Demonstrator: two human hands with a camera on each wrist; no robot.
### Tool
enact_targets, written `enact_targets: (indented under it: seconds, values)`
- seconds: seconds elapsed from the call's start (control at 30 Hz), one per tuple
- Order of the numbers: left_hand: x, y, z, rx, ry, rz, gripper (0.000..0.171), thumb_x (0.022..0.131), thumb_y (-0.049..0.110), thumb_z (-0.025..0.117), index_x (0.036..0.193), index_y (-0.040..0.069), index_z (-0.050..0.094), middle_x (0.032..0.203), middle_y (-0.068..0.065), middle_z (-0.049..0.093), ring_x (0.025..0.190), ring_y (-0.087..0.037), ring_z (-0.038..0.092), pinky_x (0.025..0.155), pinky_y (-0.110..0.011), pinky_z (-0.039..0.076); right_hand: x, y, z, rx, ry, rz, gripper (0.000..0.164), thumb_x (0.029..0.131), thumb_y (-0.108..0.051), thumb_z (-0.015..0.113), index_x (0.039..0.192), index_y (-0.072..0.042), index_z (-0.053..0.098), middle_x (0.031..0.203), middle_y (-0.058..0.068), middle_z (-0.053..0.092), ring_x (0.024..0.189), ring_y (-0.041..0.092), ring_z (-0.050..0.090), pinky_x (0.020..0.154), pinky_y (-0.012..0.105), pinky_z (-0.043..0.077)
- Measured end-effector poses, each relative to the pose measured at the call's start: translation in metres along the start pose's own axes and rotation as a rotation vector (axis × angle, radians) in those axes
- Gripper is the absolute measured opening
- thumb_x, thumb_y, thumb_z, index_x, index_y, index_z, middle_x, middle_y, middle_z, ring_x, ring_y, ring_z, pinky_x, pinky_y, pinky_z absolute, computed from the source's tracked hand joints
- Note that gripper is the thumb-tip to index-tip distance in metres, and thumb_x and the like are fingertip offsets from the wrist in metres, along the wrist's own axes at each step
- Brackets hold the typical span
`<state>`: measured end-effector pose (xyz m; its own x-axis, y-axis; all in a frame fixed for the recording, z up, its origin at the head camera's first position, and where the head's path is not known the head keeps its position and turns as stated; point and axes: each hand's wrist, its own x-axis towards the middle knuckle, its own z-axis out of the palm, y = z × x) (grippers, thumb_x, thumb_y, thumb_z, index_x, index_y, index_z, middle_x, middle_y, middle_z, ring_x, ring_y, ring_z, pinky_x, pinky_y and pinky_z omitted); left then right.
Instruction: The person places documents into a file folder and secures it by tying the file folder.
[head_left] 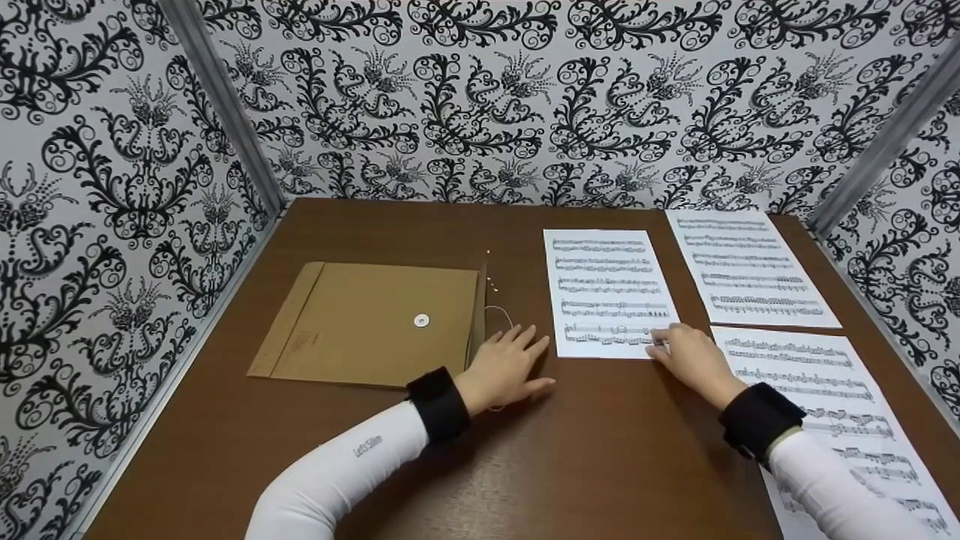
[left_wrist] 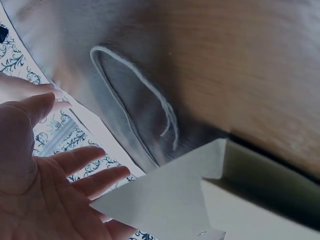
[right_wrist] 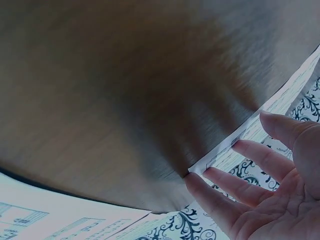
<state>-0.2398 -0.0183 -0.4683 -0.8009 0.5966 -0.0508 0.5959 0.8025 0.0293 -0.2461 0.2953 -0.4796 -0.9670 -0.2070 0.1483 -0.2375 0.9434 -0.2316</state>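
A brown cardboard envelope (head_left: 367, 322) with a white button (head_left: 421, 321) lies at the left of the table. Beside its right edge hovers my left hand (head_left: 504, 367), fingers spread and holding nothing. In the left wrist view, a thin looped string (left_wrist: 135, 69) and the envelope's gaping mouth (left_wrist: 215, 192) are close to that hand. A page of sheet music (head_left: 600, 274) lies right of the envelope. My right hand (head_left: 694, 360) touches its near right corner, fingers slightly bent and apart; the right wrist view shows the fingertips along the paper's edge.
Two more music sheets lie at the right, one at the back (head_left: 757, 270) and one nearer (head_left: 832, 405), partly under my right forearm. Patterned wall panels (head_left: 480, 97) enclose the brown table (head_left: 585, 465) at the back and sides.
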Motion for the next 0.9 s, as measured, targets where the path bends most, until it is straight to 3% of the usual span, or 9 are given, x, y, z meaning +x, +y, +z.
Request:
enact_targets:
  seconds: [0.2,0.9]
  values:
    - [0.000,0.000,0.000,-0.013,-0.015,-0.006,0.075,0.099,0.062,0.052,0.158,0.018,0.040,0.165,-0.011,0.040,0.152,-0.032,0.042,0.123,-0.048,0.039,-0.010,-0.005,0.001,-0.017,0.043,-0.021,0.025,0.091,-0.017,0.074,0.106,0.003,0.076,0.090,0.024,0.068,0.081,0.049,0.068,0.072,0.060,0.055]
    - [0.008,0.000,0.004,-0.028,-0.068,-0.008,0.091,0.090,0.072,0.059,0.159,0.017,0.038,0.166,-0.013,0.037,0.155,-0.033,0.037,0.125,-0.046,0.037,-0.052,-0.027,0.002,-0.047,0.063,-0.031,0.020,0.088,-0.021,0.078,0.098,-0.003,0.075,0.091,0.020,0.068,0.076,0.043,0.069,0.061,0.055,0.056]
